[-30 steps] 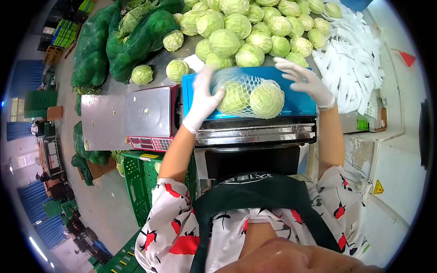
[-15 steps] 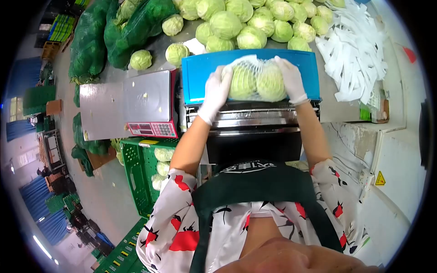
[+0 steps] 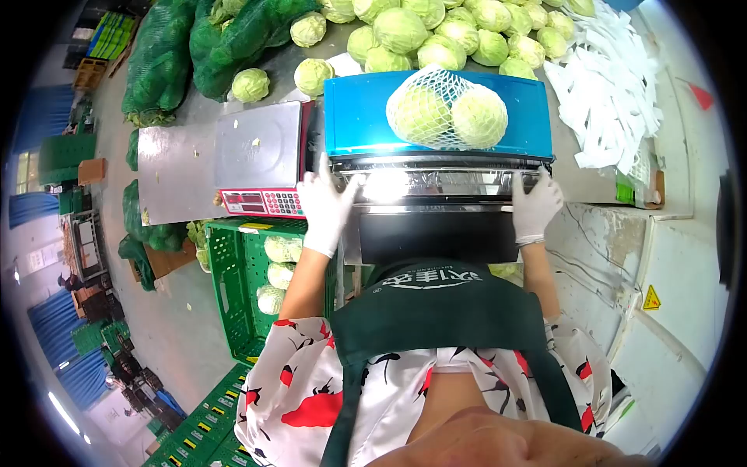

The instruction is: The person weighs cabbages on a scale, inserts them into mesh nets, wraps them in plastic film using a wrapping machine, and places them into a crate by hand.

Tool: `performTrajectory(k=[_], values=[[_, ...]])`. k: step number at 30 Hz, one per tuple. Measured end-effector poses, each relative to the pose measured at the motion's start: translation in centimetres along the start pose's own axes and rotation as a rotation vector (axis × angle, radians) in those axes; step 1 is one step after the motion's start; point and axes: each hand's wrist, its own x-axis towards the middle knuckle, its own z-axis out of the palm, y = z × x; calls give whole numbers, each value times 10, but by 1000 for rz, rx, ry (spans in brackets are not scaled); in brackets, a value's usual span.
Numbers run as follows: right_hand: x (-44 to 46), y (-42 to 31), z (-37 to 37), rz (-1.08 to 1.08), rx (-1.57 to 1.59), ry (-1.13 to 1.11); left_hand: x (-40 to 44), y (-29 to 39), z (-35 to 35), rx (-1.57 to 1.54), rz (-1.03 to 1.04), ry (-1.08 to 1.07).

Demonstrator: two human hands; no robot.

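Two pale green cabbages point(image 3: 478, 117) in a white mesh net point(image 3: 424, 97) rest on the blue top point(image 3: 358, 124) of a wrapping machine, apart from my hands. My gloved left hand point(image 3: 325, 208) is at the left end of the shiny cling film point(image 3: 436, 184), thumb and fingers spread. At the film's right end is my gloved right hand point(image 3: 537, 205), also with thumb and fingers apart. Whether any fingertip touches the film edge is hard to make out. Nearest me lies the machine's black front plate point(image 3: 436, 237).
A red-edged weighing scale point(image 3: 261, 156) stands left of the machine. Loose cabbages point(image 3: 401, 31) and green net sacks point(image 3: 159, 62) lie behind. White net sleeves point(image 3: 599, 86) are heaped at right. A green crate point(image 3: 226, 288) with wrapped cabbages is at lower left.
Both hands have let go of the netted cabbages and moved back toward me, to the two ends of the film. The cabbages stay on the blue top.
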Motion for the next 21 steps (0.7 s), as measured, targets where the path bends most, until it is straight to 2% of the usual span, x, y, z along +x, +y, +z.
performTrajectory(k=[1,3,4,5,7,8,9,10,11,12,14,15,16,17,21], values=[[-10,1,11,-47,54,19,-7,13,-1,-3,-43,-34],[-12,-4,34,-198,67,124,-13,25,25,-437,15,64],[-10,-10,44,-176,370,124,-10,32,21,-541,-119,-20],[-6,-4,46,-105,465,14,-10,29,28,-667,-148,26],[3,1,12,214,1199,-354,-4,24,18,-1416,-298,-256],[6,0,-21,203,1357,-395,-1,28,-9,-1472,-215,-349],[4,10,-33,192,1574,-442,-1,27,-31,-1353,-9,-436],[2,5,-68,232,1688,-470,-1,28,-56,-1368,30,-501],[0,18,-89,162,1780,-536,0,28,-77,-1381,68,-564],[4,31,-103,95,1868,-610,3,25,-92,-1432,110,-534],[37,44,-114,-293,1899,-650,17,30,-110,-1515,173,-386],[51,36,-124,-332,1716,-587,31,25,-98,-1631,198,-312],[66,27,-133,-365,1532,-527,53,37,-95,-1489,238,-185],[83,2,-137,-256,1159,-388,76,50,-92,-1342,277,-60],[138,-42,-17,-985,570,-226,133,59,-18,-559,588,-125]])
